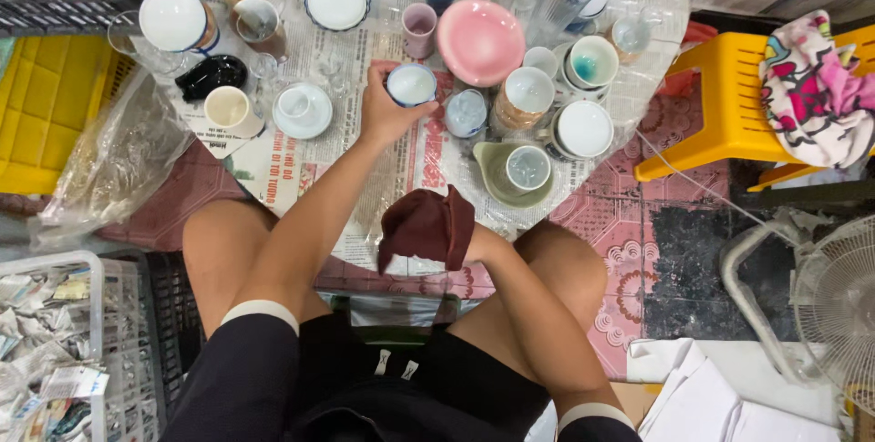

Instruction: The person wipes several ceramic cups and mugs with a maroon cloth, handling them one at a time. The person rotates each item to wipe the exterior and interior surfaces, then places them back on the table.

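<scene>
On the newspaper-covered floor: a seated person works among crowded cups and bowls.
Left hand [383, 114]: curled around a small blue-rimmed cup [411, 84], fingers wrapping its side.
Cup position: on the newspaper [301, 169], near the middle of the spread, just left of a small glass cup [466, 113].
Cup orientation: upright, mouth facing up, its long axis vertical toward the camera; white inside.
Right hand [474, 241]: mostly hidden, gripping a dark red cloth [427, 226] that hangs above the knees.
Nearby: a pink bowl [480, 41] just beyond the cup to the right, a mauve mug [419, 30] behind it, a white saucer [302, 110] to its left.
Edges: yellow plastic stool [729, 87] at right, white fan [834, 301] lower right.
</scene>
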